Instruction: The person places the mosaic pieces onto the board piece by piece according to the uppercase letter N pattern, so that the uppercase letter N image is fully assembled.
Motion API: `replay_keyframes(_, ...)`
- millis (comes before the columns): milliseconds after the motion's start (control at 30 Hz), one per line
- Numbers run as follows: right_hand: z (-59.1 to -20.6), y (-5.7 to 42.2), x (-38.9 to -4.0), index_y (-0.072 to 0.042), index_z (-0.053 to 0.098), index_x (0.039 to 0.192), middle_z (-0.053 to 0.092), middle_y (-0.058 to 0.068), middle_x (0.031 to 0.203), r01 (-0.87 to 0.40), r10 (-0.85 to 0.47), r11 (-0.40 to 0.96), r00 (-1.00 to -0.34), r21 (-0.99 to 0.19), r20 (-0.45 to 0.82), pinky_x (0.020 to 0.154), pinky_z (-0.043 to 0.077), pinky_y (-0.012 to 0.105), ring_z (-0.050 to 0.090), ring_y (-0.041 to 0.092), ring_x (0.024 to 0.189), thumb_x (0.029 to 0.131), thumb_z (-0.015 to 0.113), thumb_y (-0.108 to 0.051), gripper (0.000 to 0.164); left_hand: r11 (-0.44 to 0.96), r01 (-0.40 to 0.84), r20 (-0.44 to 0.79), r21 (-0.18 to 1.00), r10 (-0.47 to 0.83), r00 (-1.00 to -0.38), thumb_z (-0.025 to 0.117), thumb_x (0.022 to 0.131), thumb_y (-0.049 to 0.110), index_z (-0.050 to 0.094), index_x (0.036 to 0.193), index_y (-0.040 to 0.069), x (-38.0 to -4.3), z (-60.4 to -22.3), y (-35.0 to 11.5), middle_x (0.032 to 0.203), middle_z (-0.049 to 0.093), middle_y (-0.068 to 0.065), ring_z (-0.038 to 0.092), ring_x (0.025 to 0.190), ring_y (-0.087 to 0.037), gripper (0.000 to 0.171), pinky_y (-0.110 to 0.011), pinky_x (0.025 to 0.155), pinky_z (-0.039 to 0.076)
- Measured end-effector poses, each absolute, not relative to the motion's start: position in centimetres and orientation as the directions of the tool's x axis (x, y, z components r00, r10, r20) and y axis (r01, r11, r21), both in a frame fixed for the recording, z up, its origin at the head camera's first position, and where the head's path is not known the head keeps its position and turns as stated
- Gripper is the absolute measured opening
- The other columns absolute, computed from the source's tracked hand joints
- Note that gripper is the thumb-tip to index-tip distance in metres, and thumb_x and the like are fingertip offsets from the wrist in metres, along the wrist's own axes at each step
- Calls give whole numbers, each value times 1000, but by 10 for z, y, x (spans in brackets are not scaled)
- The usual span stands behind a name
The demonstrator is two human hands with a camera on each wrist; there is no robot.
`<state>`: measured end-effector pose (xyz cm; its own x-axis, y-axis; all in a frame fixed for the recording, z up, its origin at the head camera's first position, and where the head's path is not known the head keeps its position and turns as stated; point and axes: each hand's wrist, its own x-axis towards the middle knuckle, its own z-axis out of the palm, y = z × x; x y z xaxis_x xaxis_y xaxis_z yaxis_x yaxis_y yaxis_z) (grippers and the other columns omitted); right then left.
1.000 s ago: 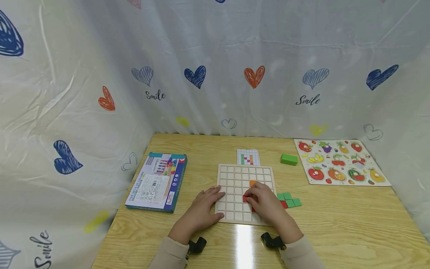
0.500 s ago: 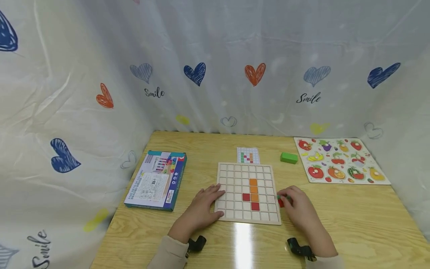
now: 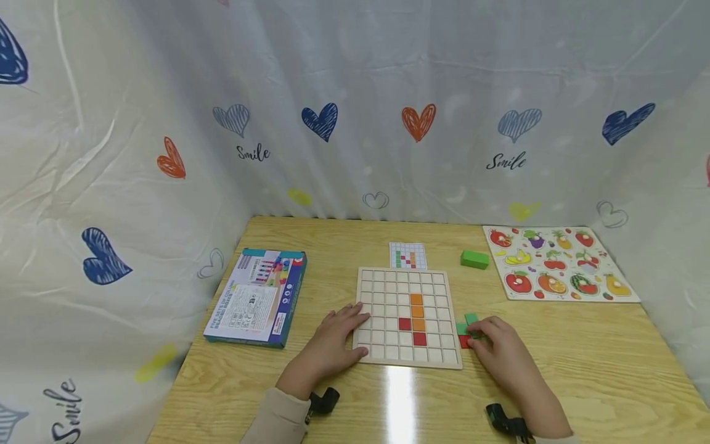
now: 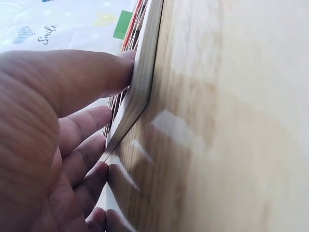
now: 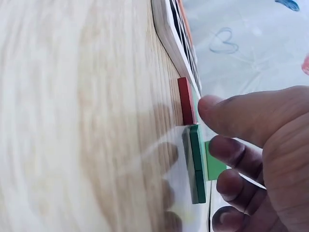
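My left hand (image 3: 330,342) rests at the left edge of the square wooden grid board (image 3: 383,320), fingers extended onto it; the left wrist view shows the thumb (image 4: 96,75) against the board's rim. Three orange tiles (image 3: 417,311) stand in a column on the grid. One red tile (image 3: 405,324) lies left of that column, another red tile (image 3: 419,339) below it. Just right of the board, my right hand (image 3: 501,348) hovers or rests over loose green tiles (image 3: 461,329) and a loose red tile (image 5: 186,101). Its thumb and fingertips are apart, and some tiles are hidden.
A printed pattern card (image 3: 407,255) lies behind the board. A green block (image 3: 474,259) is at the back right, beside a fruit puzzle board (image 3: 560,297). On the left lies a boxed bead set (image 3: 255,299). A heart-printed curtain (image 3: 360,160) surrounds the table.
My right hand has left the red tile on the grid and moved right to the loose tiles, shifting slightly further right since half a second ago. The left hand keeps its place.
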<state>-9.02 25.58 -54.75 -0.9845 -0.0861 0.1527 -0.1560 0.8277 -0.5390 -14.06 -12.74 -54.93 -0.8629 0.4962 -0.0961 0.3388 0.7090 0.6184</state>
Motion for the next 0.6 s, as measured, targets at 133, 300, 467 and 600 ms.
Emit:
replay_keyframes(133,-547,255,-92,-16,81,112,69,-1,108,-152,-102,813,-988,-562,118,76,54,29,60,14,92,96,84,-10,17,705,341,-89,622,497,-863,80,98,31,54,162,17,-141,-548,-128,177,38,-5,30,167,-34,71,-60,139,18)
replay_keyframes(300,-548,253,-93,-9,80,127,65,2,107,-144,-121,809,-990,-569,79,67,43,23,49,12,83,98,82,-11,29,705,344,-87,620,497,-863,80,98,31,54,162,17,-140,-547,-128,177,38,-6,30,167,-34,70,-60,139,18)
replay_keyframes(467,-548,253,-92,-10,80,126,66,3,110,-135,-114,818,-991,-560,74,73,49,26,54,14,88,98,82,-11,29,701,340,-90,627,499,-862,80,98,31,54,162,17,-140,-547,-128,177,38,-6,29,167,-34,70,-59,139,17)
replay_keyframes(600,-547,253,-90,-13,82,118,66,0,109,-120,-108,828,-993,-548,55,79,54,30,58,14,94,98,82,-13,20,704,337,-93,625,496,-863,80,98,32,54,162,18,-140,-548,-127,177,38,-4,29,167,-33,71,-58,139,17)
